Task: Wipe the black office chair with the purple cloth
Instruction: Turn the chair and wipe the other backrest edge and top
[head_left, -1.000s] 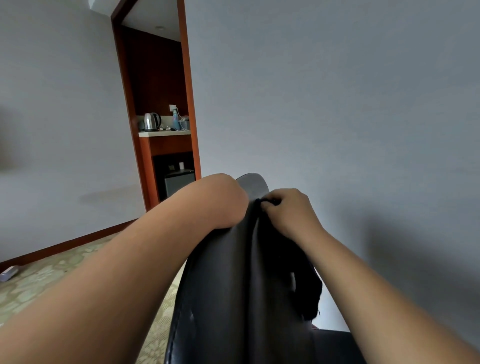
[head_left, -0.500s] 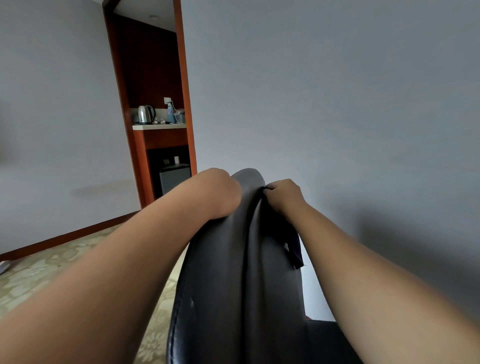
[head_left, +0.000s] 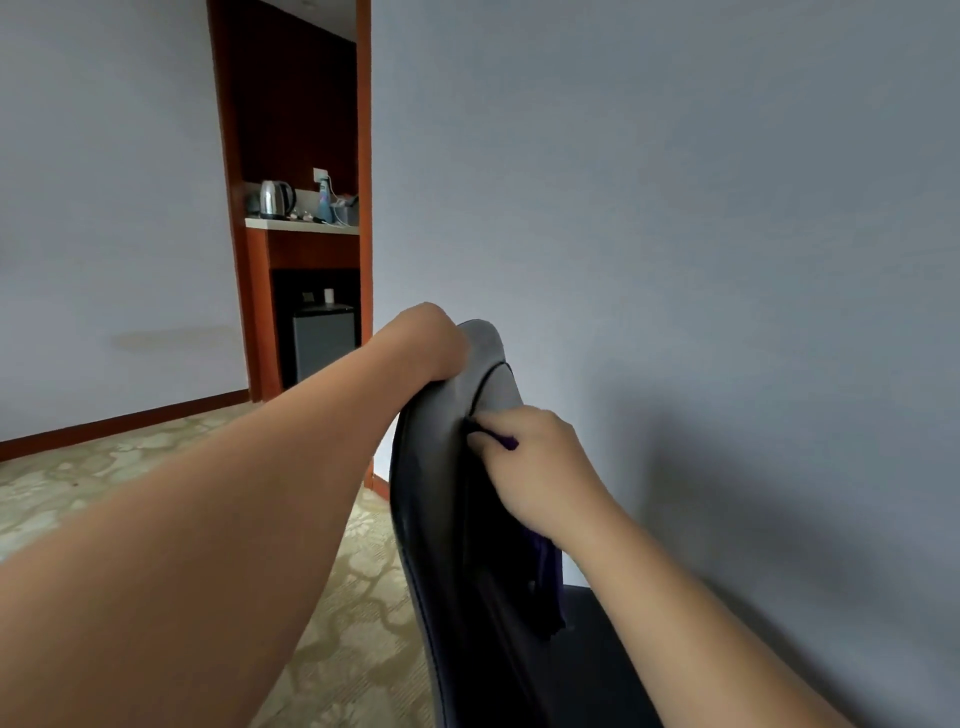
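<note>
Clenching one purple cloth in the fingers of the right hand, pressed against the backrest seam of one black office chair. Just above, draping the left hand over the chair's top, fingers hidden, grip impossible to tell. Far beyond, one kettle.

No text, label, brand or number can be read anywhere in view. The only likely carriers are the small things on the far shelf in the wooden alcove: a bottle near its right end and a kettle near its left end. Both are too small and blurred for any print to be made out.
</note>
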